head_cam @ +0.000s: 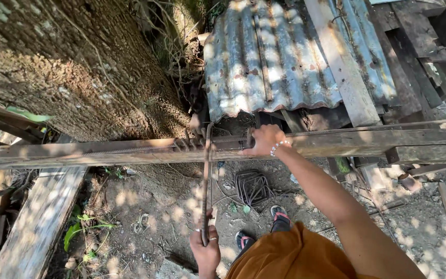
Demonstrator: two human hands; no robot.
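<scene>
A long steel rod (205,181) was gripped near its lower end by the left hand (206,251), the fingers wrapped tightly round it. From that hand the rod ran straight up and away to a wooden beam (336,143) lying crosswise ahead. The right hand (264,140) was pressed down on top of the beam, the fingers curled over the metal where the rod met it; whether something small was pinched under the palm could not be told.

Bending work seemed to be partly done. Just left of the right hand, several metal loops (188,141) were seen sitting on the beam, and on the ground between the two hands a small stack of square wire ties (253,187) was already laid. The rod in hand was judged to be mid-bend: most of its length was still straight, so further corners appeared to be left.

The rod looked thin, dark and rusty, with a ribbed surface, and only its far end was turned at the beam. Beyond the right hand a rusted corrugated sheet (269,62) was seen, and beyond the left a broad tree trunk (73,67).
</scene>
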